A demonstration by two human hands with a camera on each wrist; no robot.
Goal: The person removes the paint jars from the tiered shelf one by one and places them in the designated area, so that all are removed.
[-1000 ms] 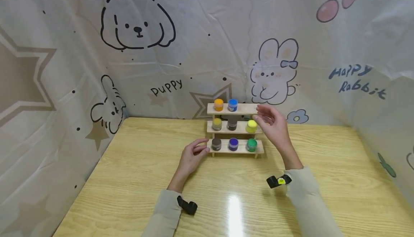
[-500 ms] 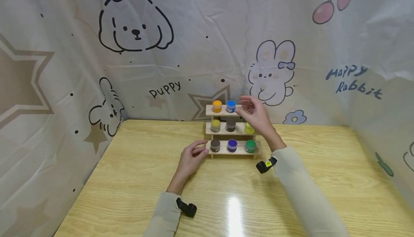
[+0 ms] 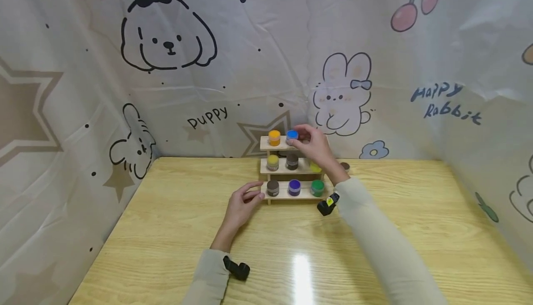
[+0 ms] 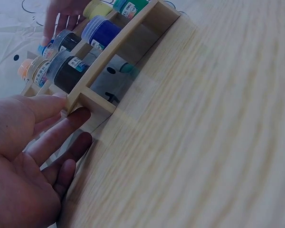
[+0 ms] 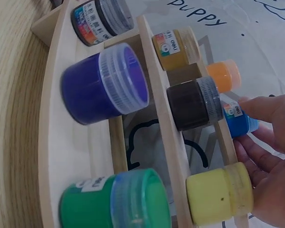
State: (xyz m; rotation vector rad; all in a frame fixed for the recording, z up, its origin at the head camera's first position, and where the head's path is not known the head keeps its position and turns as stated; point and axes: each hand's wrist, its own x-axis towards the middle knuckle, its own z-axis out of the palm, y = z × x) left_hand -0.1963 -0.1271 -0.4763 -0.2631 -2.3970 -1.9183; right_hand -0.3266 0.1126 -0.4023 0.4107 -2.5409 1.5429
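While the left hand (image 3: 239,208) pinches the pale wooden three-tier rack (image 3: 281,172) at its lower left, the nearer right hand (image 3: 315,146) clasps between thumb and fingers the upright blue plastic jar (image 3: 292,136) on the top tier.

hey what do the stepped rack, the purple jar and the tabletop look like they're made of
Stepped rack: probably bare wood, matte; it's pale tan without strong shine.
Purple jar: likely clear, glossy plastic, though glass is possible; its ribbed lid looks see-through.
Tabletop: wood or wood-look laminate, can't tell which; fairly glossy, with streaky grain and a bright reflection.
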